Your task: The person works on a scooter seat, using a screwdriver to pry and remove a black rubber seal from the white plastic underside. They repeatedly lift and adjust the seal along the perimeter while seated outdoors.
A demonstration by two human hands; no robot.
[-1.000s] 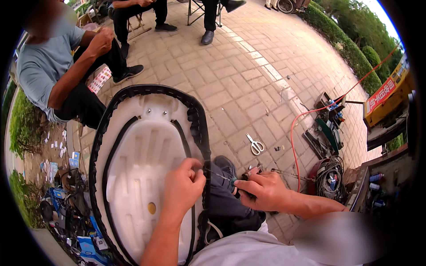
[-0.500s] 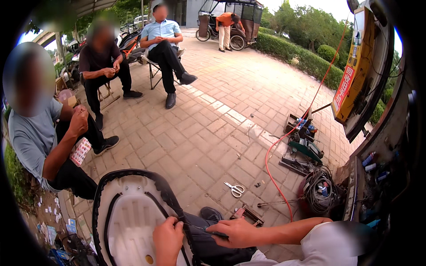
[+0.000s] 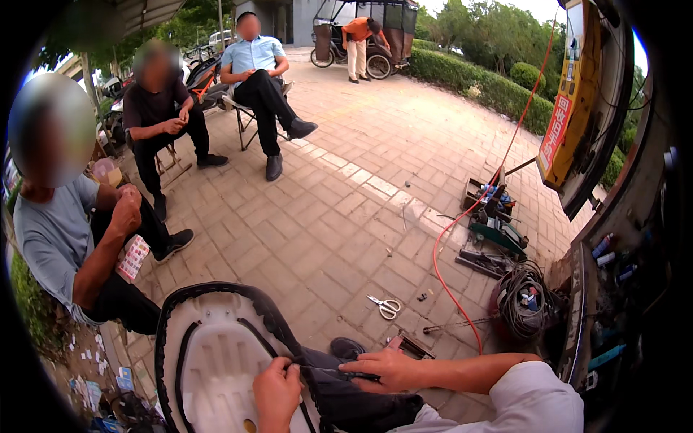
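Note:
An upturned scooter seat [image 3: 216,368] rests at my lap, its pale plastic base facing up and the edge of its black cover [image 3: 271,309] folded over the rim. My left hand [image 3: 278,393] is closed, thumb and fingers pinching the cover edge at the seat's right rim. Just to the right, my right hand [image 3: 386,369] grips a black-handled tool [image 3: 361,376]. Its thin shaft points left toward the pinched edge; where the tip ends is hard to see. My dark trousers lie beneath the tool.
White-handled scissors [image 3: 385,307] lie on the paving ahead. A red hose [image 3: 442,278] curves past toolboxes [image 3: 498,234] and a coiled cable [image 3: 525,292] on the right. Three people sit at the left; another person [image 3: 359,43] bends beside a three-wheeler. A tool-strewn cabinet stands far right.
The whole view has shifted slightly. Both hands keep their holds on the cover edge and the black-handled tool, with my right hand's fingers a little more stretched along the tool.

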